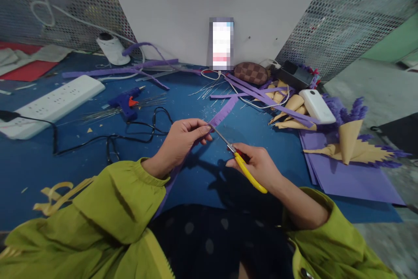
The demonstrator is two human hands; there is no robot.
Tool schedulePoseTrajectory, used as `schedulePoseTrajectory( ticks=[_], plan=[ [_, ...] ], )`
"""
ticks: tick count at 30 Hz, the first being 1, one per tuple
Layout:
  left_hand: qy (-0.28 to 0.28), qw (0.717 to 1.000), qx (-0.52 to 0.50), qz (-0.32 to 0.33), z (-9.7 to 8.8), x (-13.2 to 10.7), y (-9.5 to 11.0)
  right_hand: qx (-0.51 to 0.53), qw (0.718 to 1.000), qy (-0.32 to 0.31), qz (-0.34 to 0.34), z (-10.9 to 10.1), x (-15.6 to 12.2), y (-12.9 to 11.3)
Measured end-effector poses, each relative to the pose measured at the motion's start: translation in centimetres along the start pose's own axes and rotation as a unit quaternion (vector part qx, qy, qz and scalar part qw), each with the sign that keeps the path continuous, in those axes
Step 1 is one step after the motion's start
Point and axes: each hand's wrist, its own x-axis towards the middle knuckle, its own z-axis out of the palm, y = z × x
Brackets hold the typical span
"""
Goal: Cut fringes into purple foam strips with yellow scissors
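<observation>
Between the thumb and fingers of my left hand [187, 137] is a long purple paper strip [225, 111]. One end of it stretches up and away over the table, and the rest trails down toward my lap under the left sleeve. My right hand [257, 163] grips a pair of yellow-handled scissors [250, 174]. Their blades point up and left, with the tips at the strip's edge beside my left thumb. Small cuts seem to run along the strip's edge. Whether the blades are parted cannot be made out.
A blue glue gun [126, 105], thin wires [153, 100] and a white power strip [58, 105] lie left, with a black cord [130, 137] looping nearer. A lit phone [222, 44] leans on the back panel. Paper-wrapped purple flowers [351, 139], purple sheets [355, 181] and a white power bank [316, 105] are right.
</observation>
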Motion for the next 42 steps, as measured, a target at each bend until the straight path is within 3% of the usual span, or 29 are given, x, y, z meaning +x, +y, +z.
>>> schedulePoseTrajectory(
  ticks=[7, 14, 19, 26, 35, 42],
  plan=[
    [0.005, 1.000, -0.017, -0.015, 0.0, 0.0, 0.0, 0.010, 1.000, 0.000, 0.003, 0.2, -0.1, 0.4],
    [-0.020, 0.996, -0.065, -0.059, -0.3, 0.2, 0.2, 0.103, 0.994, -0.036, 0.010, 0.2, 0.1, 0.7],
    [-0.027, 0.995, -0.074, -0.052, -0.3, 0.2, 0.2, 0.136, 0.990, -0.035, 0.015, 0.1, 0.2, 0.5],
    [-0.015, 0.999, -0.033, -0.023, -0.3, 0.1, 0.1, 0.081, 0.996, -0.023, 0.007, 0.5, 0.1, 1.5],
    [0.001, 0.999, -0.041, -0.014, -0.2, 0.1, -0.1, -0.032, 0.999, 0.031, -0.011, 0.3, 0.1, 0.4],
    [-0.009, 0.999, -0.030, -0.007, -0.2, 0.1, -0.2, -0.036, 0.999, 0.026, -0.015, 0.4, 0.0, 0.4]
  ],
)
